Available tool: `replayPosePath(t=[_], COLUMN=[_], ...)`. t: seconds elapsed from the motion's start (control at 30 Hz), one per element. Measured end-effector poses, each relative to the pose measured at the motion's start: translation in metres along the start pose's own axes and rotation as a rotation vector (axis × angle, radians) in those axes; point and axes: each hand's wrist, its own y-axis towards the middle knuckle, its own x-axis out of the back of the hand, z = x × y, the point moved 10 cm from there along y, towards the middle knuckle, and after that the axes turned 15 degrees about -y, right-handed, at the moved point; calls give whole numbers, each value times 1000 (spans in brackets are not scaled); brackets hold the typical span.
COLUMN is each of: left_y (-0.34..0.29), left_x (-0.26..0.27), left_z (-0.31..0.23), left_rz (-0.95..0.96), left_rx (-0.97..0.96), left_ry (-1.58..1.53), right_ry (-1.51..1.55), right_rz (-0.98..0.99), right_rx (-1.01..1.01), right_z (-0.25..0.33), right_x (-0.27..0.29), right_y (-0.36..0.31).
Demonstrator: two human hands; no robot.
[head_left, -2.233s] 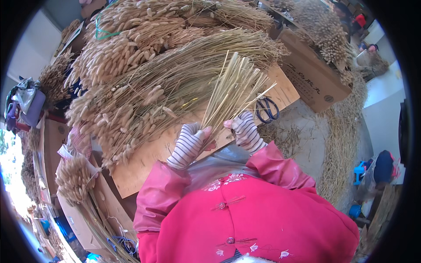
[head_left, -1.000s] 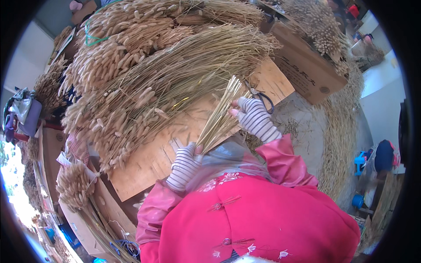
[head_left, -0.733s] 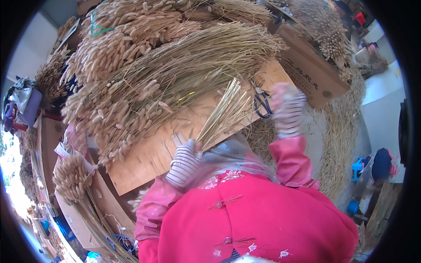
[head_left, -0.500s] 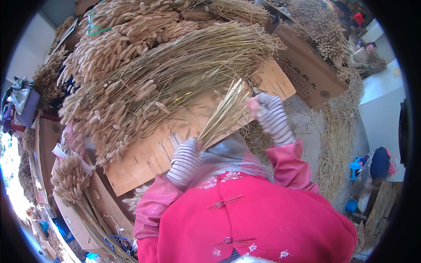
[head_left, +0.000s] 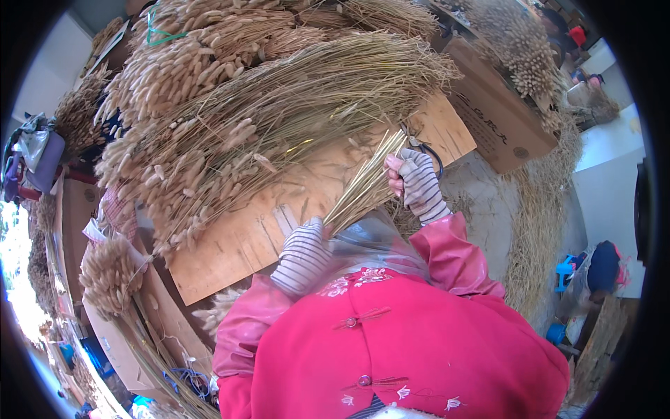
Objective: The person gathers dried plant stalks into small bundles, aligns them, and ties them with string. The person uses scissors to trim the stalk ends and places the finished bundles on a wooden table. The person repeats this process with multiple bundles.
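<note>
Head view. The left hand (head_left: 305, 253), in a striped glove, held the base of a small bundle of straw stalks (head_left: 364, 187), its grip pressed together around the cut ends just above the near edge of the wooden table (head_left: 237, 241). The bundle slanted up and to the right, fanning slightly toward its tips. The right hand (head_left: 419, 183), likewise gloved, had returned to the bundle: half a second earlier it was lifted clear to the right of the stalks, and a little before that it was raised higher and blurred in motion. Now its fingertips (head_left: 395, 167) were closed against the upper part of the stalks, pinching them near the tips. The left hand's place had hardly changed over the same interval (it remained at the bundle's base throughout). About two seconds earlier the bundle stood more upright and spread wider, with both hands at its foot.

Behind the bundle, a large heap of dried grass with seed heads (head_left: 230, 119) covered most of the table. A pair of scissors (head_left: 429, 150) lay partly hidden behind the right hand. A cardboard box (head_left: 492, 112) stood to the right of the table. Loose straw (head_left: 537, 209) lay on the floor beyond it.
</note>
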Motion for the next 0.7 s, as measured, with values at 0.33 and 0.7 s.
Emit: replayPosePath(t=[0.33, 0.7], left_y=[-2, -3], left_x=[0, 1], left_z=[3, -1], left_rz=[-15, 3], left_rx=[6, -39], left_ry=[13, -151], right_ry=[-59, 41], right_rz=[-30, -174], right_rx=[53, 73], right_z=[-5, -23], right_x=[5, 26], right_y=[4, 7])
